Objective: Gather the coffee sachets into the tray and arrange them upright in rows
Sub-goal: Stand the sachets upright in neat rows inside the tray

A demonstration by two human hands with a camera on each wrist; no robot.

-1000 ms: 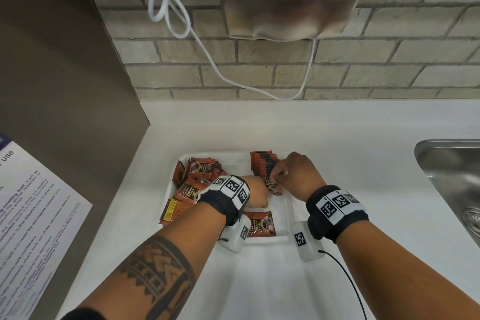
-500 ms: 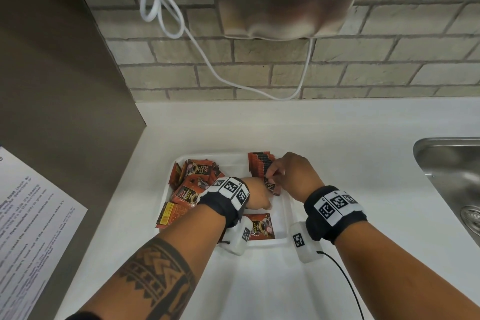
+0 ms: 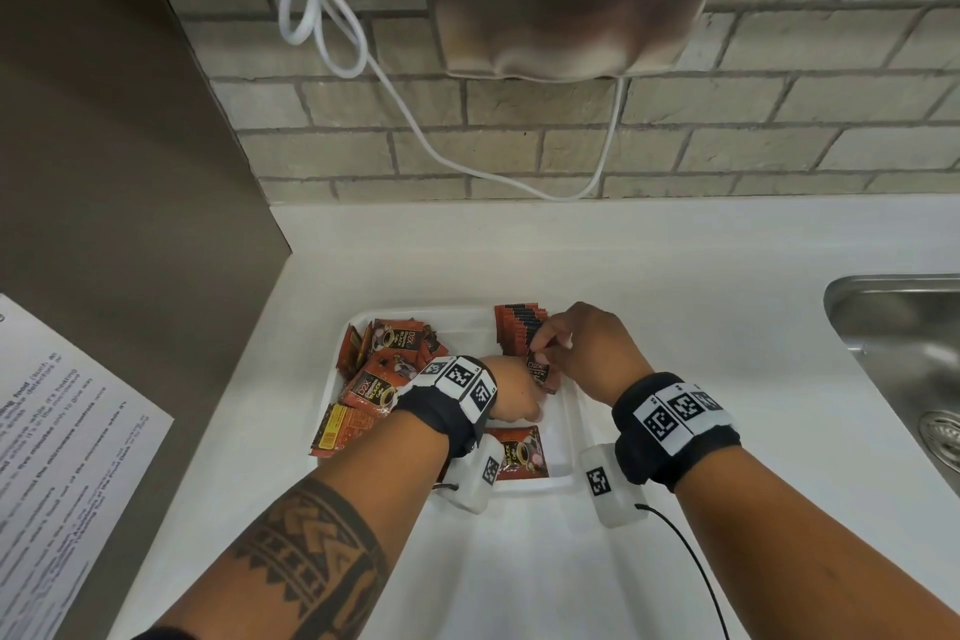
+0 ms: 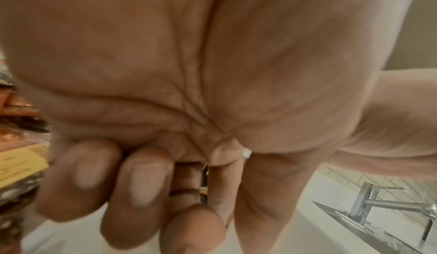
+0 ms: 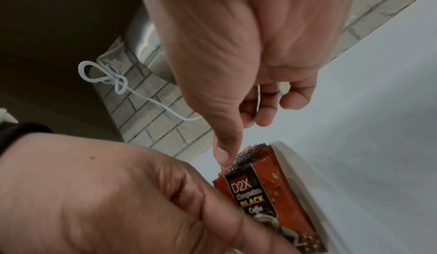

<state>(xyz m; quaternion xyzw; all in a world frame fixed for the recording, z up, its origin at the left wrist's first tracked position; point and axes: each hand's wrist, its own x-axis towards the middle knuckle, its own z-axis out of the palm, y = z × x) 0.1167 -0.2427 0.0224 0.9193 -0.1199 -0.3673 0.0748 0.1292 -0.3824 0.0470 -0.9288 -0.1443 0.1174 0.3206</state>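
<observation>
Left hand (image 3: 514, 387) is half hidden in the head view behind its own wrist band; the left wrist view shows its fingers (image 4: 139, 183) curled in tight, blurred, with only a dark sliver between them, so I cannot tell what they hold. The right wrist view puts that hand against the front packet (image 5: 267, 202) of the standing row.

Right hand (image 3: 582, 348): thumb tip (image 5: 224, 157) presses down on the serrated top edges of the row, the other fingers loosely curled behind; whether a forefinger pinches from the far side is hidden.

White tray (image 3: 566, 481) sits on the white counter (image 3: 675, 276); the arms cover its near edge. The standing row (image 3: 519, 330) is at the tray's back right, packets on edge, long axis up, faces toward the person, label reading upright. The loose pile (image 3: 384, 369) at the tray's left lies flat and jumbled, pointing all ways. One packet (image 3: 519, 452) lies flat near the front, partly under the left wrist camera.
</observation>
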